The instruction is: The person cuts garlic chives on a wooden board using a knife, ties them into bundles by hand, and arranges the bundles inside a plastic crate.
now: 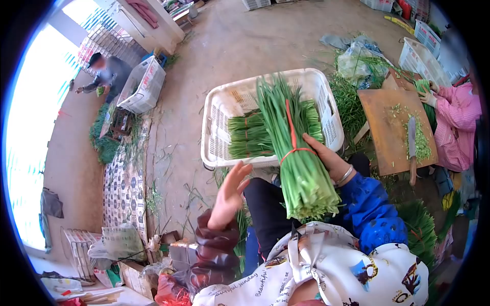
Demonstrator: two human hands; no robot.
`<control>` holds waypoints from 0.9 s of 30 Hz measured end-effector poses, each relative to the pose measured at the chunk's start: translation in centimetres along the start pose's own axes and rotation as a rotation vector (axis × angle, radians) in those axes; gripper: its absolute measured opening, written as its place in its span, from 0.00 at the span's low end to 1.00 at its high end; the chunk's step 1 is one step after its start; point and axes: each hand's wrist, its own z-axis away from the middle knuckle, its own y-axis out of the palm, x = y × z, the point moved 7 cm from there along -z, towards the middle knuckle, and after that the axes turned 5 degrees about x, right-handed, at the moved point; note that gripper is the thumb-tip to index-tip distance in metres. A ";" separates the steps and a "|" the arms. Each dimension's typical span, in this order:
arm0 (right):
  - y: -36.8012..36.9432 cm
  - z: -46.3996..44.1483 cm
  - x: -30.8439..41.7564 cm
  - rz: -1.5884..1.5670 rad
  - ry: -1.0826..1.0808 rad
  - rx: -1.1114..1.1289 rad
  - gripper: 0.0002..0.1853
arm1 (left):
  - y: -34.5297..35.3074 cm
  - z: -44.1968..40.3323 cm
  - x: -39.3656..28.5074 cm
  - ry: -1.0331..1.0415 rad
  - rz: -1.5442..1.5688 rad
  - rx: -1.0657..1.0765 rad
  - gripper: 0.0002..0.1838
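Printed cloth (224, 295) is nearest to me. I see the right hand (329, 158) with its grip around the bunch (306, 183), leaves above the crate (219, 120); the left hand's (230, 196) grip is released. Greens (348, 104) and board (380, 132) crowd the crate's right; floor (178, 112) opens at left.

A wooden-handled knife (412, 137) lies on a brown board (375, 135) beside chopped green trimmings (423, 143). Next to the board is a co-worker in pink checked clothing (456, 127), near a white crate (416, 58). Clear plastic bags (358, 62) lie crumpled on the concrete floor (265, 41). At far left, a person in a dark cap (120, 74) works behind another white crate (153, 84); a patterned sheet (122, 194) runs along the wall, where a grey garment (52, 204) hangs.
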 end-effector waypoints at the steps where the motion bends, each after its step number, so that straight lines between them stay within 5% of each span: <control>1: -0.7 0.2 0.4 0.193 0.002 -0.020 0.26 | -0.7 -0.2 2.2 -0.109 0.131 0.016 0.42; 2: -0.5 0.4 0.4 0.189 0.013 -0.026 0.26 | -0.4 -0.7 4.7 -0.151 0.272 0.122 0.41; 5: 2.0 0.9 2.1 1.050 -0.233 -0.061 0.42 | 4.5 -2.6 6.4 -0.060 0.658 0.290 0.40; 6: 2.6 1.3 2.0 1.232 -0.242 -0.117 0.41 | 5.5 -2.8 5.5 -0.138 0.482 -0.029 0.42; 7: 3.0 1.6 2.0 1.417 -0.256 -0.175 0.41 | 4.9 -3.1 8.2 -0.193 0.639 -0.105 0.38; 9: 2.6 1.4 1.7 1.391 -0.369 -0.076 0.41 | 5.3 -3.1 9.4 -0.171 0.906 -0.136 0.33; 16: 0.4 4.0 -1.2 1.146 -0.302 -0.101 0.13 | 3.7 -2.1 9.1 -0.043 0.935 -0.212 0.33; 21: -1.3 4.5 -2.2 0.941 -0.098 -0.138 0.08 | 2.3 -1.2 10.5 -0.101 0.963 -0.253 0.36; 23: -1.6 5.1 -1.0 0.714 -0.116 -0.125 0.07 | 2.5 -1.2 10.3 -0.093 1.002 -0.220 0.36; 27: -3.0 2.6 -1.2 0.841 -0.373 -0.141 0.09 | 2.9 -1.8 10.5 -0.064 1.115 -0.198 0.34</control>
